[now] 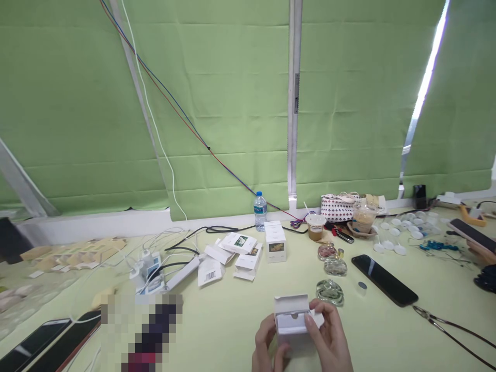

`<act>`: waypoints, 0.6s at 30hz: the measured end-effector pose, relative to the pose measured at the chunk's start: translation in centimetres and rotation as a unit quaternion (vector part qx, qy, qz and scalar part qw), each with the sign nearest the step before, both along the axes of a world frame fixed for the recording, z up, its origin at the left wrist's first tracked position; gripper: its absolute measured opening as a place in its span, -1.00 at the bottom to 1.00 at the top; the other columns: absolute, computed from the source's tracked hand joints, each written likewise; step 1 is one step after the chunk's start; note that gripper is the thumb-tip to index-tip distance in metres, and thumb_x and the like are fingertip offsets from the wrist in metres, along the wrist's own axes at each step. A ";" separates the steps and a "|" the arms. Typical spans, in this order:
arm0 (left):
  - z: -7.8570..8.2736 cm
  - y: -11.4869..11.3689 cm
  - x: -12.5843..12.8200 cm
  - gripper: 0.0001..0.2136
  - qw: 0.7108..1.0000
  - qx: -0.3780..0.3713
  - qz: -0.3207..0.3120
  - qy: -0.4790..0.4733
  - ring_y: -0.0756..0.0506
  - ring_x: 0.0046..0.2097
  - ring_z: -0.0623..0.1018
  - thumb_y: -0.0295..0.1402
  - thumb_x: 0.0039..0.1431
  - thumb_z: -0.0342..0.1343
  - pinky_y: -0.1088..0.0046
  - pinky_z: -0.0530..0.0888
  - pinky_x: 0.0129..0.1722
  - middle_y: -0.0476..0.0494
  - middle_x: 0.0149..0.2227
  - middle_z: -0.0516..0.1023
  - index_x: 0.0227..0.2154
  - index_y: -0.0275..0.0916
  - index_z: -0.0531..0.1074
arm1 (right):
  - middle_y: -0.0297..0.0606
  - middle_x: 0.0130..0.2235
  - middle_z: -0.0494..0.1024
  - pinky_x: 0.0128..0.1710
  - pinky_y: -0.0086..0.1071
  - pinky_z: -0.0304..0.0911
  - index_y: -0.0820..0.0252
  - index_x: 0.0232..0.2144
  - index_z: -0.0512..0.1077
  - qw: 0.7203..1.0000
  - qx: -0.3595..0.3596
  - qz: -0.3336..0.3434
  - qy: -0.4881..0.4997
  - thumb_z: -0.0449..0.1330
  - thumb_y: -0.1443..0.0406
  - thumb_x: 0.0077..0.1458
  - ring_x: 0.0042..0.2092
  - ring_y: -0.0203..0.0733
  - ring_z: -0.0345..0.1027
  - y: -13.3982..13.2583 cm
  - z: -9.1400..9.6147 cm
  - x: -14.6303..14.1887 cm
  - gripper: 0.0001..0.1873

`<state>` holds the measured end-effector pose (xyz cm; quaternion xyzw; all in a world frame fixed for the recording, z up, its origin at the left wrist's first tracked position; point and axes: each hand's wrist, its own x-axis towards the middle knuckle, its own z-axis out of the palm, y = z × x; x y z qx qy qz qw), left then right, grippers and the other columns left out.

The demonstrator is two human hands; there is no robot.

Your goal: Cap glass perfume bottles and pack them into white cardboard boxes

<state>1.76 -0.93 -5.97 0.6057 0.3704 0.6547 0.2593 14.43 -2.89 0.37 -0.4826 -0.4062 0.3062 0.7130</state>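
Note:
Low in the middle of the view, both my hands hold a small white cardboard box [291, 319] with its top flap open. My left hand [267, 345] grips the box's left side with curled fingers. My right hand [329, 338] wraps the right side, thumb pressed on the box's front. A round glass piece [330, 292] lies on the pale green table just beyond my right hand. Two more round glass pieces [333, 260] sit further back.
Several white boxes [248, 252] and a water bottle [260, 211] stand at mid-table. A black phone [384, 279] lies right, cups [315, 226] and a patterned pouch [338, 206] behind it. A power strip with cables [163, 268] sits left. Another person's hand holds a phone [470, 235] at far right.

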 end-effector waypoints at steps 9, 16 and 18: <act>0.6 0.1 -0.3 -0.76 0.998 0.037 -0.001 0.051 -0.16 0.01 0.53 -0.21 0.31 -0.08 0.26 0.51 -0.06 -0.26 0.00 0.50 -0.06 -0.09 0.38 | -0.29 -0.22 0.34 -0.25 -0.37 0.27 0.04 -0.14 0.18 0.999 -0.003 0.011 -0.035 0.06 0.27 0.11 -0.22 -0.15 0.30 0.4 1.8 -0.4 -0.76; 2.2 -0.3 -0.2 -0.70 0.995 0.058 0.007 0.082 -0.05 -0.04 0.55 -0.19 0.33 -0.14 0.52 0.50 -0.12 -0.18 -0.06 0.52 -0.10 -0.02 0.49 | -0.32 -0.27 0.45 -0.28 -0.38 0.28 0.07 -0.21 0.34 0.995 -0.015 -0.006 0.102 0.26 0.08 0.01 -0.27 -0.14 0.37 0.0 1.4 -1.5 -0.66; 2.6 -0.4 -0.1 -0.74 0.996 0.061 0.005 0.070 -0.05 -0.05 0.55 -0.22 0.32 -0.09 0.53 0.49 -0.13 -0.15 -0.06 0.52 -0.11 0.00 0.49 | -0.30 -0.25 0.50 -0.31 -0.36 0.30 0.04 -0.20 0.36 0.980 -0.020 0.046 0.191 0.27 0.00 -0.02 -0.27 -0.10 0.41 -0.2 1.1 -1.4 -0.61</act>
